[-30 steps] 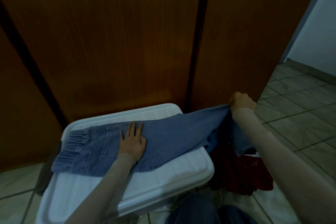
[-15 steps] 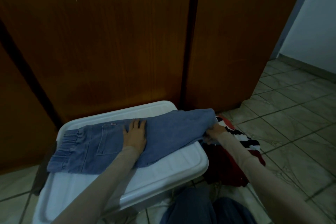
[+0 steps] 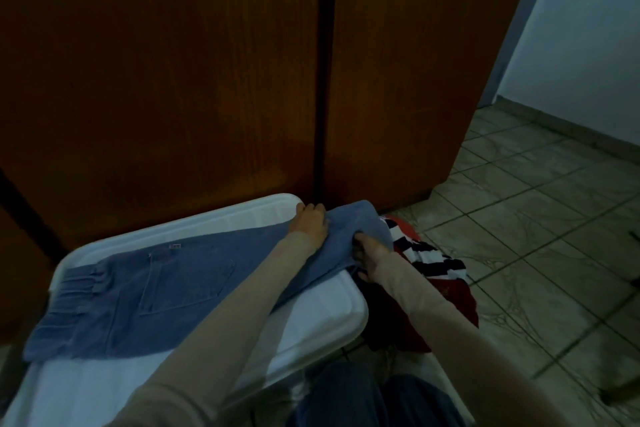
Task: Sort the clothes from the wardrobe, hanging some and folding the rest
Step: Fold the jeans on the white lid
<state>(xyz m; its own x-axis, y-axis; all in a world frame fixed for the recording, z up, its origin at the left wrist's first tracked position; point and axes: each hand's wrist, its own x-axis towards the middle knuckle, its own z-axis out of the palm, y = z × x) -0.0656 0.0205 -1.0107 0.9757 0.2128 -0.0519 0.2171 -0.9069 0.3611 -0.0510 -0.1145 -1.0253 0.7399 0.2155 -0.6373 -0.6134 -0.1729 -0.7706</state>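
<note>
1. Denim, soft and blue-grey, is what both hands work at just right of the frame's centre: the left hand (image 3: 309,224) lies on the folded leg end of the jeans (image 3: 145,291), knuckles up and fingers bent over the far edge of the cloth, though whether they pinch it or only press it cannot be told
2. The right hand (image 3: 367,255) grasps the same folded end from the near side, fingers curled into the fabric where it hangs over the right edge of the lid
3. Both forearms wear smooth, close-fitting beige sleeves (image 3: 242,315) that run in from the bottom of the frame
4. The jeans lie flat across the lower left, a stitched patch pocket facing up at the middle and a gathered, ribbed waistband at the far left
5. Under them sits a white plastic lid (image 3: 322,315), glossy, with rounded corners and a raised rim
6. Just right of the lid, on the floor, lies a crumpled heap of clothes (image 3: 446,295): a navy-and-white striped piece above, dark red cloth below
7. Dark brown wooden wardrobe doors (image 3: 173,80), with visible grain and a black vertical gap between them, fill the upper frame
8. Greenish, marbled floor tiles (image 3: 540,204) with dark grout spread at the right, meeting a pale wall (image 3: 588,28) at the upper right
</note>
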